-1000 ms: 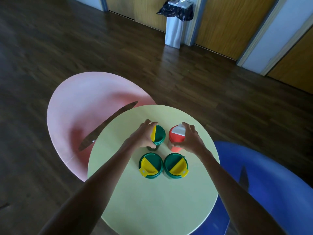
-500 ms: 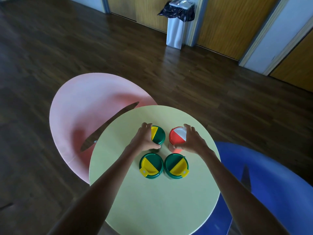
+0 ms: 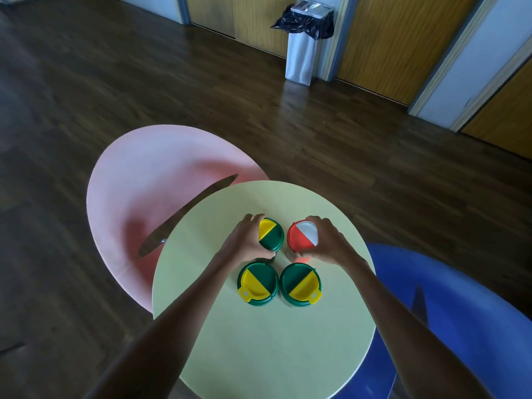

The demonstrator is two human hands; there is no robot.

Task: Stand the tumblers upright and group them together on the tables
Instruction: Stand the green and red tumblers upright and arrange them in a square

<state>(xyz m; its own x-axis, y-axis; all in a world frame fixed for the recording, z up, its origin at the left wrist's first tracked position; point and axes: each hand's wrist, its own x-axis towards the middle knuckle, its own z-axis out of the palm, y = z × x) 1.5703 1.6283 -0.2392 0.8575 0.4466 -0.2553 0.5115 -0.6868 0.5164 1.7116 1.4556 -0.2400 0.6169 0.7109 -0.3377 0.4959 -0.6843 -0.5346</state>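
Note:
Several tumblers stand upright in a tight square on the round pale-green table (image 3: 259,341). My left hand (image 3: 244,244) wraps around the far-left green tumbler with a green and yellow lid (image 3: 272,234). My right hand (image 3: 328,243) grips the far-right red tumbler with a red and white lid (image 3: 300,239). Nearer me stand two more green tumblers with yellow-flap lids, one on the left (image 3: 257,283) and one on the right (image 3: 300,284), both free of my hands.
A round pink table (image 3: 149,180) sits lower to the far left, partly under the green one. A blue table (image 3: 449,306) lies to the right. A silver bin with a black bag (image 3: 305,38) stands by the wooden doors across the dark wood floor.
Both hands have tipped the far two tumblers to fully upright and drawn them slightly closer to the near pair. The view has shifted a little.

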